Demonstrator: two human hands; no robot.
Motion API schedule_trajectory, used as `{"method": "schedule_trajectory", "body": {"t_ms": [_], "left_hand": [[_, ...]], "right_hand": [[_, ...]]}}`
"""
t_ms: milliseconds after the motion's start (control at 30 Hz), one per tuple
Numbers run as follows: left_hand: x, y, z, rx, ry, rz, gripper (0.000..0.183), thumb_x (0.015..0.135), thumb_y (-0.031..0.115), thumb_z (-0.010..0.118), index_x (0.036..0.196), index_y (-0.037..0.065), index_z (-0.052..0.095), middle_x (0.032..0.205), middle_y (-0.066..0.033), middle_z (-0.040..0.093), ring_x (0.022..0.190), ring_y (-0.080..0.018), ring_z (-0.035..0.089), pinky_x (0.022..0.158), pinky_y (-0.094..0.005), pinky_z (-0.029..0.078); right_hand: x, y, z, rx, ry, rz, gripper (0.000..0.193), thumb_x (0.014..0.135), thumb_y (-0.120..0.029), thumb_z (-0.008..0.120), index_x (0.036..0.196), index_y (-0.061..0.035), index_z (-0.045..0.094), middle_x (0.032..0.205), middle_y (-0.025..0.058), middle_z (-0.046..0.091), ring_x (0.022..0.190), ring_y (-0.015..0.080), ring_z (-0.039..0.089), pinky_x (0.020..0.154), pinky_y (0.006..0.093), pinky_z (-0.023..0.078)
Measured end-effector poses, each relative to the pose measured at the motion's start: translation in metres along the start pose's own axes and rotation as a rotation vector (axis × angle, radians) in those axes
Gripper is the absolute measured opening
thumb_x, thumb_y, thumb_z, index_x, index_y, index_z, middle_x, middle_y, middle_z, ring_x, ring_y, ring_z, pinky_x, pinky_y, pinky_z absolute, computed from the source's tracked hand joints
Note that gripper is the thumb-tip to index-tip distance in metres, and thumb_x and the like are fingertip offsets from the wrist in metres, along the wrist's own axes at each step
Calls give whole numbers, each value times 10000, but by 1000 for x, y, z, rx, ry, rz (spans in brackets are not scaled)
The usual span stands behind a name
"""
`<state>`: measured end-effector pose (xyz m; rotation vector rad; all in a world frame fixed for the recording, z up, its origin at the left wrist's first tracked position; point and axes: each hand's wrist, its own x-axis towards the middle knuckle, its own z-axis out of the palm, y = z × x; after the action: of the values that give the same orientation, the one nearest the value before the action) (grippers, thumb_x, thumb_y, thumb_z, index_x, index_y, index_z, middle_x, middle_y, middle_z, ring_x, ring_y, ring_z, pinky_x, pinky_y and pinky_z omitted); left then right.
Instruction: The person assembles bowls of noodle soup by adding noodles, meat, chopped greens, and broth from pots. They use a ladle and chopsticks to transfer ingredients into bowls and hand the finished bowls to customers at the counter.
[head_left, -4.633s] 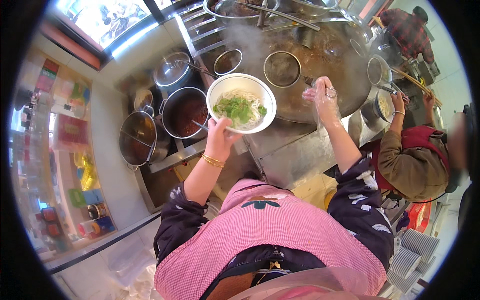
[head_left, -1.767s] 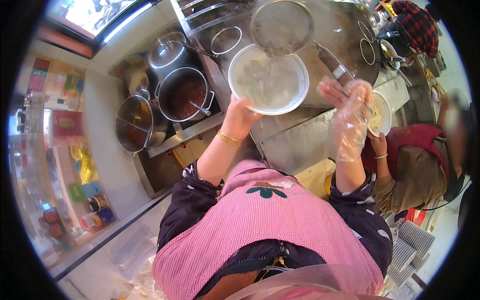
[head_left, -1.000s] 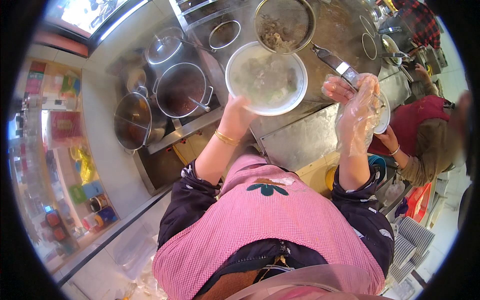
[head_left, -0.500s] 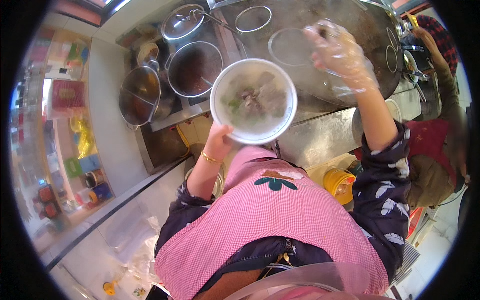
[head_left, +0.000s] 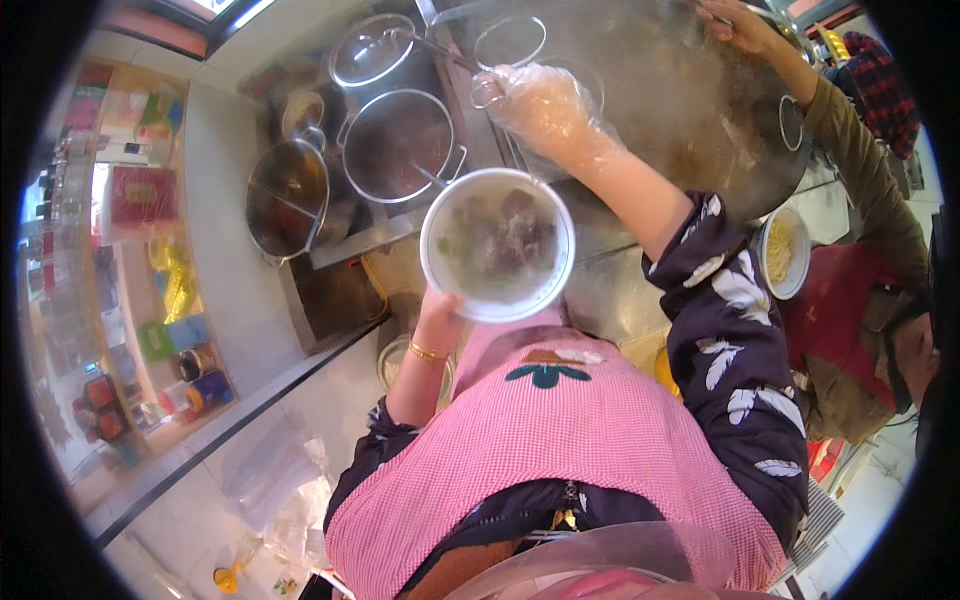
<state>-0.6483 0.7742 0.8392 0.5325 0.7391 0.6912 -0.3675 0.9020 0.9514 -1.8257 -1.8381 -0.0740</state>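
My left hand [head_left: 440, 318] grips the near-left rim of a white bowl [head_left: 558, 290]. In the bowl, steam drifts over dark meat slices [head_left: 520, 235] and bits of green. My right hand [head_left: 540, 108], in a clear plastic glove, is stretched forward past the bowl, fingers curled in beside the handles of the round wire strainers at the vat's left edge. What lies between those fingers I cannot make out. One strainer [head_left: 510, 42] shows its ring just beyond the hand. A second ring is partly hidden behind the glove. To the left stands a steel pot [head_left: 398, 145] of reddish broth.
A large steaming vat [head_left: 690, 130] fills the far right. At the far left are a lidded pot [head_left: 372, 50] and a divided pot [head_left: 288, 198]. A co-worker's arm [head_left: 870, 150] reaches over the vat on the right, near a bowl of noodles [head_left: 783, 250].
My right hand has moved left across the vat to the strainer handles. The bowl has come slightly nearer to me. At right, a co-worker's arm now reaches over the vat and a noodle bowl shows.
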Motion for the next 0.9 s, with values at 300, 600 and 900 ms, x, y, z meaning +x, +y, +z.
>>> {"method": "schedule_trajectory", "body": {"t_ms": [300, 600, 900], "left_hand": [[-14, -28, -26, -348, -28, -178, 607, 750, 117, 540, 1334, -26, 454, 1249, -149, 588, 1183, -307, 558, 1033, -430, 450], [-90, -53, -28, -237, 249, 154, 685, 739, 114, 582, 1384, -37, 406, 1300, -151, 553, 1186, -264, 550, 1032, -378, 439], [-85, -22, -2, -86, 339, 248, 792, 684, 156, 666, 1398, -36, 381, 1321, -119, 538, 1204, -240, 536, 1048, -348, 411]], "right_hand": [[-50, 29, 1, 597, 59, 309, 224, 924, -149, 582, 1125, -53, 600, 955, 131, 663, 778, 246, 672, 698, 375, 547], [-128, 5, 35, 935, -410, 287, 124, 914, -66, 621, 1027, -14, 619, 903, 40, 633, 778, 98, 606, 697, 257, 511], [-77, 30, 113, 187, -841, 592, 489, 832, -372, 695, 1071, 50, 633, 983, 234, 685, 911, 306, 681, 817, 413, 523]]}}
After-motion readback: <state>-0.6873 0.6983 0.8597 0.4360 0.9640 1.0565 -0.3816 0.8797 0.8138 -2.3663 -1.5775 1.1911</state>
